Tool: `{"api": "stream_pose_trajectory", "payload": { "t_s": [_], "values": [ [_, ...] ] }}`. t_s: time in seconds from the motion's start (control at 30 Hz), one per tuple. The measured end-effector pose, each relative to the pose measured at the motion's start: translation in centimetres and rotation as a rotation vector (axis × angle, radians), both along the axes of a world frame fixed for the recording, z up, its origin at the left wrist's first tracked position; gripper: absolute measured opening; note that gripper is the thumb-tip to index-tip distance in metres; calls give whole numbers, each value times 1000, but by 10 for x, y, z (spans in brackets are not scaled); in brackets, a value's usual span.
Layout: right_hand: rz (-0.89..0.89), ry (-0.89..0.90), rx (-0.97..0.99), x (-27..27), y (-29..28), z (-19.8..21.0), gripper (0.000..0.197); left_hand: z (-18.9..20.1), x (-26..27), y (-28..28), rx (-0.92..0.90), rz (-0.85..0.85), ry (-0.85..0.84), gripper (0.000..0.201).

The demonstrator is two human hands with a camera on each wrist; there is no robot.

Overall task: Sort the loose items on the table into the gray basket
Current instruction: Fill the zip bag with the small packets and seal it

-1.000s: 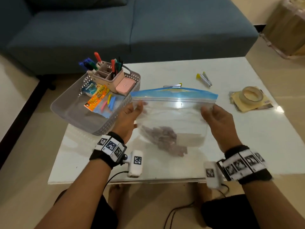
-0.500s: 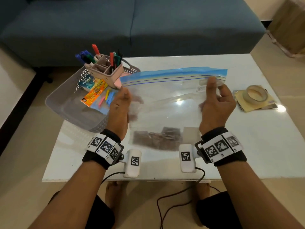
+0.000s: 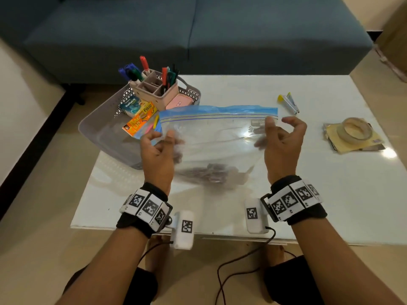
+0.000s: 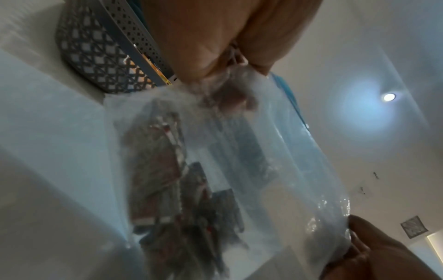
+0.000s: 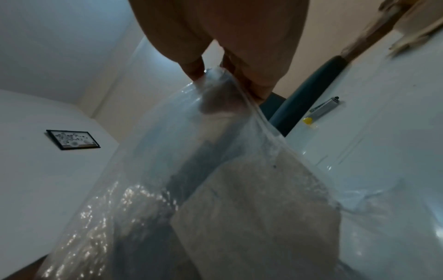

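A clear zip bag (image 3: 215,137) with a blue top strip hangs upright above the white table (image 3: 330,194). Dark reddish-brown pieces (image 3: 204,175) lie bunched at its bottom. My left hand (image 3: 158,150) pinches the bag's left edge, thumb in front. My right hand (image 3: 279,142) pinches the right edge near the top. The left wrist view shows the bag (image 4: 227,170) with the pieces inside it. The right wrist view shows the bag (image 5: 191,180) under my pinching fingers (image 5: 194,70). The gray basket (image 3: 103,137) stands left of the bag, partly over the table's left edge.
In the basket are a pink pen holder (image 3: 154,89) with markers, a pink box (image 3: 179,103) and colourful packets (image 3: 141,119). On the table lie a stapler-like tool (image 3: 289,103) with a yellow end, and a tape roll (image 3: 353,129) on a stack of paper (image 3: 359,144). A blue sofa (image 3: 198,34) stands behind.
Both hands lifted the bag off the table and turned it upright, and the pieces slid to its bottom. Since half a second ago the bag has dropped slightly lower.
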State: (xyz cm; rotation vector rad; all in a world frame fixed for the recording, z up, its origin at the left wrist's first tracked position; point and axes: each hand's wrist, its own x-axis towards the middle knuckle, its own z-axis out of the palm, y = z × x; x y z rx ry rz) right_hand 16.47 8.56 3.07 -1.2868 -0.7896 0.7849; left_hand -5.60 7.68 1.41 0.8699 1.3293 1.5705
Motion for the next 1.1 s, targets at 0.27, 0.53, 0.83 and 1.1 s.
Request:
{"api": "stream_pose_trajectory", "payload": {
  "t_s": [0.27,0.53,0.83,1.1],
  "values": [
    [176,-212,151,8,-8,20,17,13,-13,-3,53,-280,67,21],
    [708,-349,-127,52,-37,29,75,37,-56,-10,-48,-849,159,87],
    [749,-171,-164,75,-51,18,118,40,-53,-8,-74,-920,110,131],
    [384,-12,-91,66,-38,13,100,21,-26,-2,-83,-525,88,31]
  ]
}}
